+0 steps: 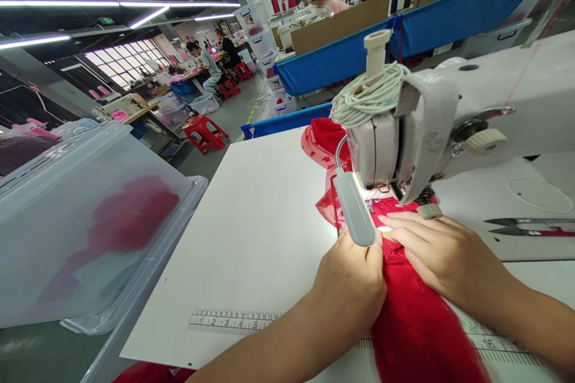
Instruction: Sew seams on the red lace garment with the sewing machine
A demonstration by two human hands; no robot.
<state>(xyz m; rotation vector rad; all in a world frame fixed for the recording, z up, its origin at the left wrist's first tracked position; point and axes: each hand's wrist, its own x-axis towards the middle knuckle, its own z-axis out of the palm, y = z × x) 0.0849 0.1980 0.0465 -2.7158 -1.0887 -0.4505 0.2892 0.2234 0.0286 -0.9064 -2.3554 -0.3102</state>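
Observation:
A strip of red lace fabric (417,323) runs from my lap across the white sewing table (251,239) and under the head of a white sewing machine (449,125). My left hand (350,287) pinches the fabric's left edge just below the grey lamp (354,209). My right hand (435,251) lies flat on the fabric, fingers pointing left toward the needle area. More red fabric (321,137) bunches up behind the machine.
A clear plastic bin (90,221) with red fabric inside stands at the left. Thread snips (530,226) lie on the table at the right. A printed ruler (229,320) marks the table's front edge. Other people sit at benches far back, near red stools (204,131).

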